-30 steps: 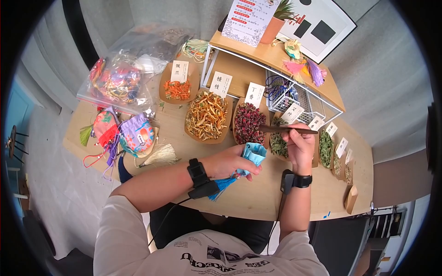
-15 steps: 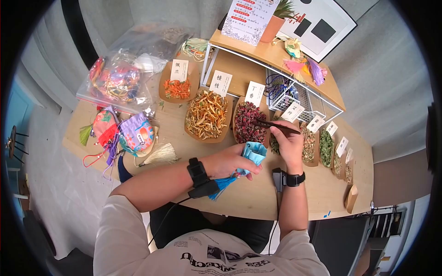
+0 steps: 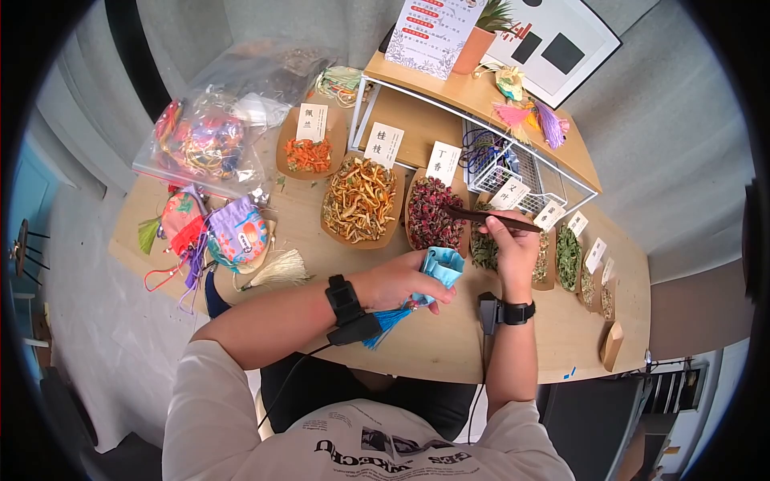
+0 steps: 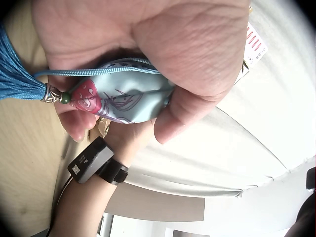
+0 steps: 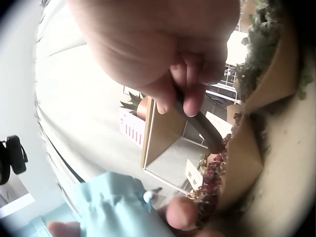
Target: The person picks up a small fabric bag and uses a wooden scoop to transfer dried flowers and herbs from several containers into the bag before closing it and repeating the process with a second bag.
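My left hand grips a light blue drawstring pouch, its gathered mouth facing up. From the pouch's lower end hangs a blue tassel; a green bead joins the two in the left wrist view. Between thumb and fingers, my right hand pinches a slim dark wooden scoop. The scoop's tip reaches over dark red dried rosebuds in a paper tray, close to their surface. In the right wrist view, the scoop slants down to the rosebuds, with the pouch below left.
Left of the rosebuds stand trays of yellow-brown strips and orange pieces. Green dried leaves and other herbs line the right. Finished-looking pouches and a plastic bag lie left. A wooden shelf stands behind.
My right hand moved left with the scoop, bringing its tip into the rosebuds, then shifted slightly back right. My left hand and the pouch have stayed in place.
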`<state>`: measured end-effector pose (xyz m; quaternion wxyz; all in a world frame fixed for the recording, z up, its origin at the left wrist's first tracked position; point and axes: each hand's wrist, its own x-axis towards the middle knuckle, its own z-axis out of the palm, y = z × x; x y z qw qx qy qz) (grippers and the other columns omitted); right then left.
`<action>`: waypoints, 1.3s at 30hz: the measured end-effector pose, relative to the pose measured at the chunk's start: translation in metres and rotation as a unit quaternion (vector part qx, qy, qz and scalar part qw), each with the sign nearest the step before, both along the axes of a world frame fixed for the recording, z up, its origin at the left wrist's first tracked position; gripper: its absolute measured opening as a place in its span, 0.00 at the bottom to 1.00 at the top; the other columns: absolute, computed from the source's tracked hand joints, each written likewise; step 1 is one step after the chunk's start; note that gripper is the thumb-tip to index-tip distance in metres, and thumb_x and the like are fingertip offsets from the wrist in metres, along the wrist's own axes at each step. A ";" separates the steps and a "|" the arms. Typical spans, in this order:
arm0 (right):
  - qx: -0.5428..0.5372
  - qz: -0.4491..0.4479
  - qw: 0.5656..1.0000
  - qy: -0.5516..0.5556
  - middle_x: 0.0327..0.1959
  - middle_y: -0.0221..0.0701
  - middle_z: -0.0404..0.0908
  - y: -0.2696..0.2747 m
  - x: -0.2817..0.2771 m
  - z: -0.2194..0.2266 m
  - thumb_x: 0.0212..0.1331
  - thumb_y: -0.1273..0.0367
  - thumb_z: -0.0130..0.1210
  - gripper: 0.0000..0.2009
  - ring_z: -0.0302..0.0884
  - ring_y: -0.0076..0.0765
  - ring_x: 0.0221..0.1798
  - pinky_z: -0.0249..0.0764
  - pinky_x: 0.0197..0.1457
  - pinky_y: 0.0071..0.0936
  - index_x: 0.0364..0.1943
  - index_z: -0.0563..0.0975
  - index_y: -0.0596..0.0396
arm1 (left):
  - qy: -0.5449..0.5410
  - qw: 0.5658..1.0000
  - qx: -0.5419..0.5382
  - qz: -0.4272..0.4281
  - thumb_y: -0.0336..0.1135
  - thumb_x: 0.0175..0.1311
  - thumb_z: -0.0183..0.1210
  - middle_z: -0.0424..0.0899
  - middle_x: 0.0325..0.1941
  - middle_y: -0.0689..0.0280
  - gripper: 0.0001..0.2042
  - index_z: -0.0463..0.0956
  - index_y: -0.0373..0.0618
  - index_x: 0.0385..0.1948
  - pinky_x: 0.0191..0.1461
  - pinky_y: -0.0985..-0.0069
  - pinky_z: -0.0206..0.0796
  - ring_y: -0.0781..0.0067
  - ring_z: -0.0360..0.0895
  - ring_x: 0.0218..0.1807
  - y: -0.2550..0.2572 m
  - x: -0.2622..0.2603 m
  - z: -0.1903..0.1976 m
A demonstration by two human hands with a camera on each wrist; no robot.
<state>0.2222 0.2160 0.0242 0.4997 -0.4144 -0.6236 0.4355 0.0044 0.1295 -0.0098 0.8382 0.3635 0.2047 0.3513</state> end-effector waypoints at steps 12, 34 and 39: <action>-0.064 0.202 0.962 0.169 0.33 0.40 0.85 -0.013 0.017 0.021 0.60 0.77 0.61 0.08 0.82 0.31 0.30 0.80 0.37 0.26 0.42 0.81 0.67 | -0.018 1.000 -0.002 0.009 0.26 0.60 0.66 0.82 0.45 0.64 0.17 0.72 0.45 0.50 0.43 0.70 0.76 0.74 0.81 0.45 0.001 0.002 -0.003; 0.042 0.013 0.995 -0.084 0.40 0.30 0.85 0.002 -0.030 -0.011 0.61 0.78 0.63 0.10 0.80 0.19 0.39 0.76 0.44 0.17 0.46 0.83 0.63 | -0.019 1.000 0.009 0.006 0.27 0.61 0.66 0.83 0.44 0.63 0.14 0.75 0.43 0.47 0.43 0.72 0.76 0.73 0.82 0.42 0.000 0.001 -0.002; 0.021 -0.001 0.998 -0.056 0.37 0.33 0.85 0.002 -0.020 -0.003 0.61 0.78 0.63 0.09 0.80 0.20 0.37 0.76 0.41 0.17 0.44 0.82 0.64 | -0.018 1.000 0.009 0.006 0.27 0.61 0.66 0.83 0.44 0.64 0.14 0.74 0.44 0.47 0.43 0.72 0.76 0.73 0.82 0.42 0.000 0.000 0.001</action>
